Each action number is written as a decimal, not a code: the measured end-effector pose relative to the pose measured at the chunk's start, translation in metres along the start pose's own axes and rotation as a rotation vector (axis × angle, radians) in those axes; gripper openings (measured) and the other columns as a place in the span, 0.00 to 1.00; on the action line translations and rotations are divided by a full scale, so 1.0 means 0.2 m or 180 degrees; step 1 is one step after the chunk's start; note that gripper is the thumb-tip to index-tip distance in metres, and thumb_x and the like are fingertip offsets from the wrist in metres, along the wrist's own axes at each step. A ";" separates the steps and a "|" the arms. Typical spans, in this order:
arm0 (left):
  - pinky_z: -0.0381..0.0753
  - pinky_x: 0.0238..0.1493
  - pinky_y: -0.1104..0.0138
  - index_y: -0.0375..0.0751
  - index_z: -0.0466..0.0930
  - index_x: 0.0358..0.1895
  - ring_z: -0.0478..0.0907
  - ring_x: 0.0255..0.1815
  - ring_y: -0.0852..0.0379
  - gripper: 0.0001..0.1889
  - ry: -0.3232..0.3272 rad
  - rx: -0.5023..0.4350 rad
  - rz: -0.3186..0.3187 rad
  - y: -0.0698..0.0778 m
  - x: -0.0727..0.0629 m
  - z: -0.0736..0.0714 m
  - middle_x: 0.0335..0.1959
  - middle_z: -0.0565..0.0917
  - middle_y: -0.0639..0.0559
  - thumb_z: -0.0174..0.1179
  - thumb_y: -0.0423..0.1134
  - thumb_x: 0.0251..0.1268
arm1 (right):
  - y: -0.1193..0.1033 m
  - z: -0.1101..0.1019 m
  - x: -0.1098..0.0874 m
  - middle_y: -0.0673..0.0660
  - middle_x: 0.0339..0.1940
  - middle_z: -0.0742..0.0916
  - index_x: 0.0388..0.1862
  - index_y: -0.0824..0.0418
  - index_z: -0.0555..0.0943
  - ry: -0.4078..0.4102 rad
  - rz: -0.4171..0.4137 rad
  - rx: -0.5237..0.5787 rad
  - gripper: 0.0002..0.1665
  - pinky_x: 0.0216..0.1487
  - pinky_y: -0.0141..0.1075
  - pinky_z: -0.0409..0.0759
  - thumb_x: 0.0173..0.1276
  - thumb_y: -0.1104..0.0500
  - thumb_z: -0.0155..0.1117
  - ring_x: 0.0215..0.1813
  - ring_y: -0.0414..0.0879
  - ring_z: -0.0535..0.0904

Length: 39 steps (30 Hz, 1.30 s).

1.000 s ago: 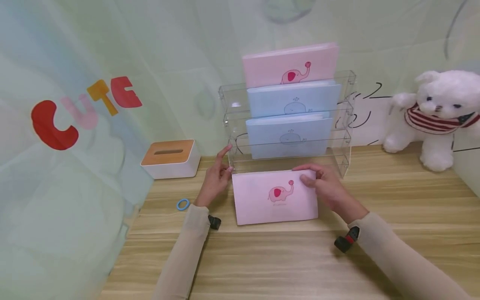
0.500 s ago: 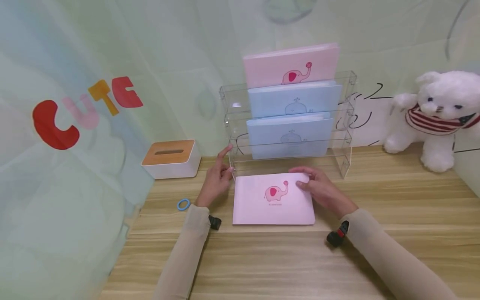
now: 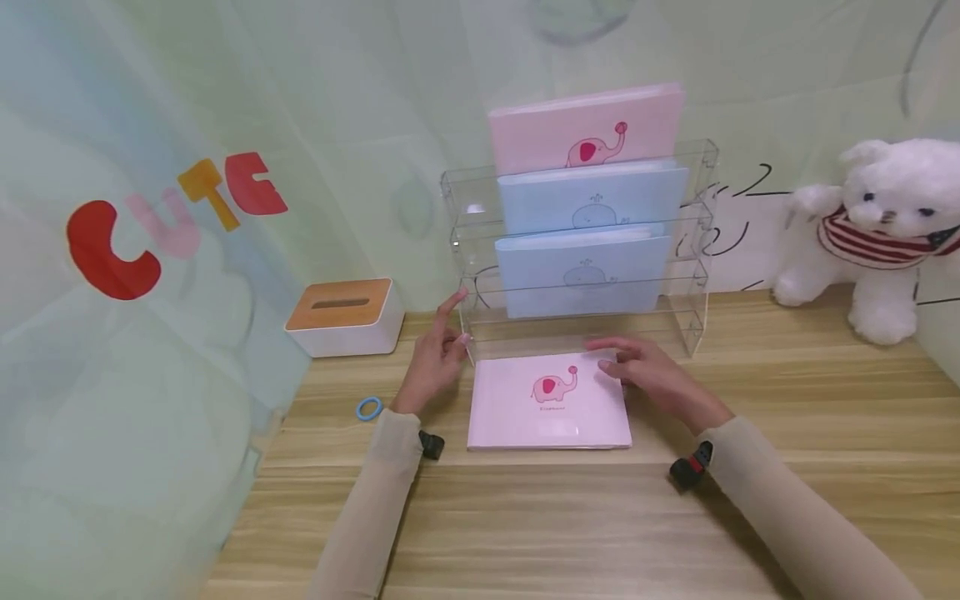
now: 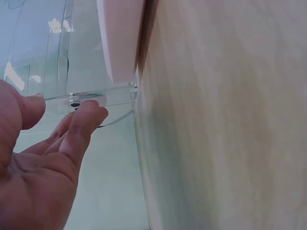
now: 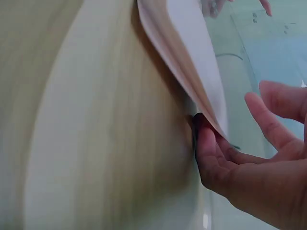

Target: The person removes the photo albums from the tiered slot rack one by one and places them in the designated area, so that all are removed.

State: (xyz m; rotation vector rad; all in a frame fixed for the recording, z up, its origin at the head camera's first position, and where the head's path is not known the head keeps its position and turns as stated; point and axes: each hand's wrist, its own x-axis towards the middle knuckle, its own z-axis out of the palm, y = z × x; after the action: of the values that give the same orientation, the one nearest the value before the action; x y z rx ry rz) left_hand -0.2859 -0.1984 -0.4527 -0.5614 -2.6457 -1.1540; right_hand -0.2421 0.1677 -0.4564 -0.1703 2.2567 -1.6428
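A pink booklet [image 3: 517, 408] with an elephant on its cover lies on the wooden table, in front of a transparent file rack [image 3: 480, 312]. My right hand [image 3: 648, 375] is at the booklet's upper right corner. In the right wrist view its lower fingers [image 5: 211, 153] touch the edge from beneath, while thumb and forefinger stand apart from it. My left hand [image 3: 431, 367] touches the rack's left side, fingers extended along the clear panel. Two blue whale folders [image 3: 581, 292] and a pink elephant folder [image 3: 540, 142] stand in the rack's upper tiers.
A white tissue box [image 3: 345, 321] with a wooden lid stands left of the rack. Near my left wrist lies a blue ring [image 3: 369, 408]. A white teddy bear [image 3: 881, 292] sits at the far right, and a printed cloth hangs behind everything.
The booklet has come down from a tilted position to lie on the table, shifting slightly. My right hand's thumb has moved from its cover. The left hand has stayed at the rack.
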 end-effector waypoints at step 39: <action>0.83 0.37 0.63 0.75 0.51 0.85 0.84 0.30 0.52 0.41 -0.0017 -0.0065 -0.0015 -0.01 0.00 0.00 0.36 0.91 0.39 0.56 0.32 0.83 | -0.41 -0.39 -0.12 0.57 0.77 0.79 0.79 0.54 0.72 0.1721 -0.1227 -0.0354 0.30 0.78 0.50 0.75 0.81 0.62 0.62 0.77 0.53 0.75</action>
State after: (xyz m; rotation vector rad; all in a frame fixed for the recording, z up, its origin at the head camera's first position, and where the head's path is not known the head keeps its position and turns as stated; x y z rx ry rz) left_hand -0.2873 -0.1985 -0.4537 -0.5630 -2.6441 -1.1836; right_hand -0.2554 0.2188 -0.3526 -0.2208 2.8664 -1.9360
